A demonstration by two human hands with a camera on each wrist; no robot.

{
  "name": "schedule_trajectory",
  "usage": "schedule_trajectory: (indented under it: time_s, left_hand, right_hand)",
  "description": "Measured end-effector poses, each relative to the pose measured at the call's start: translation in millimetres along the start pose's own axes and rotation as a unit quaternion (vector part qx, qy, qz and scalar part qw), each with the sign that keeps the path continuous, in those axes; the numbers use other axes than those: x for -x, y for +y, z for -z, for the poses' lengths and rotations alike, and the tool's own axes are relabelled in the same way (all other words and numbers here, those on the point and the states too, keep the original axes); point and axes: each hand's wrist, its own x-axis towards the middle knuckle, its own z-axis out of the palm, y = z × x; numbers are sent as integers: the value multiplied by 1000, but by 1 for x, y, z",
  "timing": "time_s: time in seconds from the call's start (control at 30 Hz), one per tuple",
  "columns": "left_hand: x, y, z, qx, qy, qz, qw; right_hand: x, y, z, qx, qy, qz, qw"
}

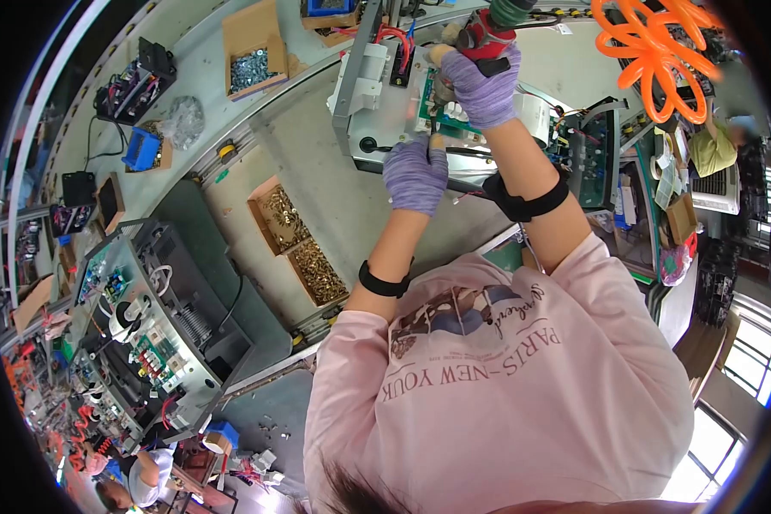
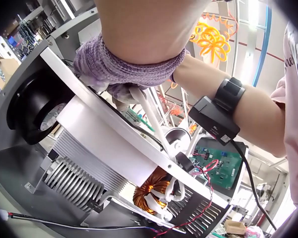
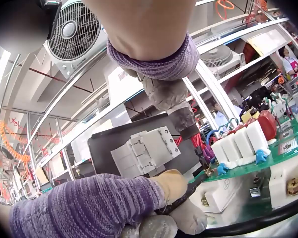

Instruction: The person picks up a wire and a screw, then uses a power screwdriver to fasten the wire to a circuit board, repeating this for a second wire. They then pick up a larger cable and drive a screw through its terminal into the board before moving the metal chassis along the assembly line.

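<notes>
Beyond my pale worktop (image 1: 317, 167), a second bench curves past the rail along the far left edge, carrying a box of silvery fasteners (image 1: 250, 70) and a blue bin (image 1: 142, 151). Open room lies in the middle of the worktop, between my machine and two cardboard boxes (image 1: 258, 217) of brass-coloured parts; the nearer box reaches close to the near edge. Left of them, a bent grey sheet (image 1: 231, 300) takes up that side. An orange coiled hose (image 1: 647, 62) hangs to the right, well apart from my hands.

My open machine (image 1: 385, 120) sits toward the far edge, right of that bare stretch. It has a grey metal casing, a black fan (image 2: 35, 109), a finned heat sink (image 2: 89, 156) and a copper-wound coil (image 2: 151, 191) beside a slotted vent. Its green board (image 3: 283, 156) carries upright white blocks, blue blobs and red parts.

My left hand (image 1: 414, 176) pinches a slim black piece (image 3: 181, 198) at the board's edge, perhaps a sleeved lead, though my fingers cover much of it. My right hand (image 1: 487, 90), just beyond, grips a red-and-green tool (image 1: 481, 36) above the machine.
</notes>
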Motion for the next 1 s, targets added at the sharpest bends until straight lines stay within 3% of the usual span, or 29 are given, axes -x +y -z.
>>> schedule_trajectory:
  time_s: [0.03, 0.1, 0.13, 0.17, 0.2, 0.23, 0.3, 0.33, 0.43, 0.47, 0.53, 0.6, 0.67, 0.7, 0.77, 0.8, 1.0]
  left_hand:
    - [4, 2, 2, 0, 1, -2, 1000]
    - [11, 8, 6, 116, 11, 100, 988]
    - [14, 2, -3, 115, 12, 97, 989]
    - [19, -7, -15, 252, 104, 121, 954]
    - [22, -16, -26, 384, 191, 141, 892]
    - [24, -13, -17, 382, 190, 136, 894]
    - [31, -10, 17, 504, 12, 304, 809]
    - [33, -22, 21, 552, -61, 305, 773]
    - [47, -12, 40, 593, -95, 236, 764]
    - [48, 1, 41, 588, -55, 195, 783]
    - [52, 27, 46, 605, -40, 186, 773]
    - [55, 36, 45, 626, -24, 179, 759]
    - [52, 36, 42, 693, -141, 180, 683]
    - [51, 34, 33, 691, -147, 180, 684]
    - [50, 33, 19, 738, -209, 179, 616]
    - [52, 33, 15, 735, -214, 209, 609]
    - [62, 52, 20, 746, -217, 204, 596]
  right_hand:
    - [0, 0, 0, 0, 0, 2, 1000]
    - [-1, -2, 0, 20, -15, -21, 999]
    - [0, -2, 0, 18, -14, -18, 1000]
    - [1, -2, -2, -12, -5, 9, 1000]
    - [2, -4, -2, -43, 5, 36, 998]
    - [5, -8, 0, -45, 8, 38, 998]
    - [14, -19, 5, -55, 24, 69, 996]
    - [17, -22, 6, -121, 40, 118, 985]
    - [45, -56, 28, -162, 79, 101, 978]
    - [55, -71, 37, -182, 63, 105, 976]
    - [63, -85, 57, -239, -5, 155, 959]
    - [77, -99, 74, -227, 28, 131, 965]
    - [86, -107, 85, -227, 32, 134, 964]
    - [89, -111, 89, -264, 24, 131, 955]
    - [94, -114, 96, -300, 21, 131, 944]
    - [96, -115, 99, -310, 26, 128, 942]
    - [108, -119, 105, -355, 42, 121, 926]
